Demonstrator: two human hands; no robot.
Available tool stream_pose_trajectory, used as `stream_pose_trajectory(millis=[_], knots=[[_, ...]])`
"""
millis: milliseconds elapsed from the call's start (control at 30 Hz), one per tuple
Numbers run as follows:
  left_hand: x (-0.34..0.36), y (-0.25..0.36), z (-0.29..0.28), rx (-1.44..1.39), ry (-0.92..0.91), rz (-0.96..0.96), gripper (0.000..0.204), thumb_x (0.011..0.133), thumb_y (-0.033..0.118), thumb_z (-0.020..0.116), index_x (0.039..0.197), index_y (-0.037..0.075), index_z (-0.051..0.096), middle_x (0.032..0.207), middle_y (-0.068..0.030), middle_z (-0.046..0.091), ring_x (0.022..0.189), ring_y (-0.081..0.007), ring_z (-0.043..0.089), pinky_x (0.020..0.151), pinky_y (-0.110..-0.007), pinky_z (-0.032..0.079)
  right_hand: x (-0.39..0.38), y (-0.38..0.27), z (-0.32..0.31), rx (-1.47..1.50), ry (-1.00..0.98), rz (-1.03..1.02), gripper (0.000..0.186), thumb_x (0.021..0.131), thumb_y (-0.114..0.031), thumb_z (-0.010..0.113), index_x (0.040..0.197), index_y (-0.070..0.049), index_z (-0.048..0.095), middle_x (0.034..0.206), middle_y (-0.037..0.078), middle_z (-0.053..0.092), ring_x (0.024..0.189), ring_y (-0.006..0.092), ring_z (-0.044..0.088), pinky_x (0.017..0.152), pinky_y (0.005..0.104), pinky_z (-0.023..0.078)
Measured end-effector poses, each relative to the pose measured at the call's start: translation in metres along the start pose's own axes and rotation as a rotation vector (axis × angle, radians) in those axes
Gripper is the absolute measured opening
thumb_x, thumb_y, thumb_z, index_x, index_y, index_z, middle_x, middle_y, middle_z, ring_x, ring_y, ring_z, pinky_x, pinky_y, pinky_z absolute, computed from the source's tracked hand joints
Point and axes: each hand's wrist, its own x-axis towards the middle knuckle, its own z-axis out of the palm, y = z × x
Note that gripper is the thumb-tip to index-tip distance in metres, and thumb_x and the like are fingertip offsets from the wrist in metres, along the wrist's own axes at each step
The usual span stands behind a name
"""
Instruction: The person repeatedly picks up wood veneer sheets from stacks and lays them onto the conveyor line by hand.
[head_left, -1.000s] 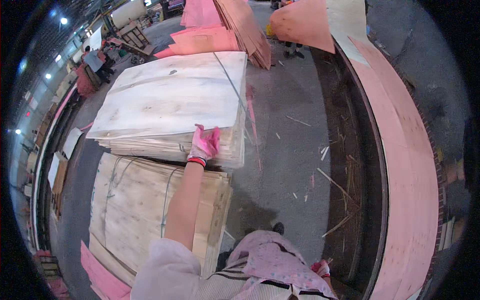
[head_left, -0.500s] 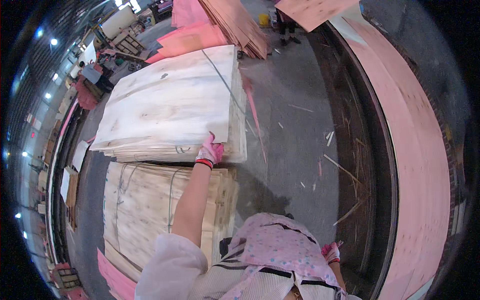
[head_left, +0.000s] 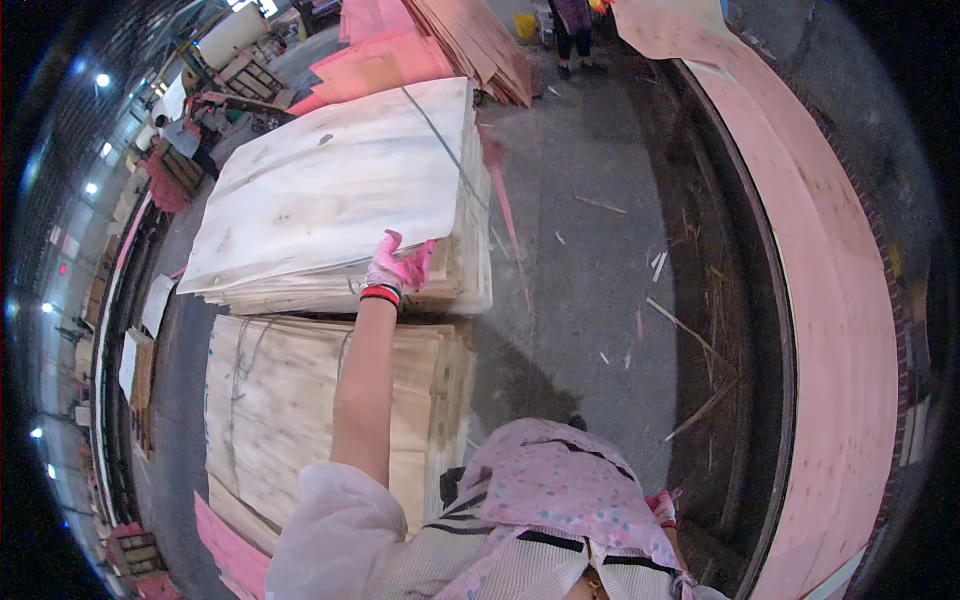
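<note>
My left hand, in a pink glove with a red and black cuff, grips the near edge of the top pale veneer sheet on a tall stack of veneer sheets. The sheet's near corner is lifted slightly off the stack. A lower stack of pale veneer sheets lies closer to me, under my outstretched forearm. My right hand, also in a pink glove, hangs low by my side, mostly hidden behind my pink patterned apron. Whether it holds anything is not visible.
A long band of pink sheets runs down the right on a dark conveyor frame. More pink and brown sheet stacks stand at the back. A person stands beyond them. Wood slivers litter the grey floor.
The view has drifted a little across the frames. My left hand stays at the stack's near edge and now holds the top sheet's edge, slightly raised.
</note>
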Motion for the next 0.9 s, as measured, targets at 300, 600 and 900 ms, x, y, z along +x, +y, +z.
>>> stream_pose_trajectory(millis=[300, 600, 900], knots=[[-0.008, 0.016, -0.006, -0.002, -0.079, -0.063, 0.077, 0.082, 0.049, 0.056, 0.128, -0.008, 0.033, 0.123, -0.0255, 0.046, 0.098, -0.0332, 0.057, 0.079, -0.041, 0.052, -0.033, -0.025, 0.051, -0.101, 0.195, -0.098, 0.038, 0.086, -0.047, 0.046, 0.068, -0.013, 0.047, 0.058, 0.004, 0.048, 0.046, 0.0239, 0.045, 0.04, 0.036, 0.035], [0.024, 0.005, 0.003, 0.224, 0.2, 0.226, 0.051, 0.08, 0.056, 0.055, 0.091, 0.006, 0.056, 0.075, -0.0078, 0.06, 0.061, -0.0214, 0.056, 0.049, -0.033, 0.047, -0.037, -0.019, 0.047, -0.098, 0.109, -0.144, 0.036, 0.085, -0.046, 0.049, 0.068, -0.015, 0.048, 0.058, 0.003, 0.049, 0.047, 0.0229, 0.046, 0.04, 0.0355, 0.035], [0.025, -0.032, -0.025, 0.62, 0.26, 0.508, 0.029, 0.086, 0.037, 0.054, 0.092, 0.01, 0.061, 0.085, -0.0029, 0.061, 0.072, -0.0163, 0.056, 0.062, -0.03, 0.047, -0.068, -0.024, 0.064, 0.0, 0.083, -0.229, 0.039, 0.084, -0.046, 0.049, 0.058, -0.017, 0.04, 0.048, -0.001, 0.037, 0.043, 0.0192, 0.037, 0.039, 0.0324, 0.029]])
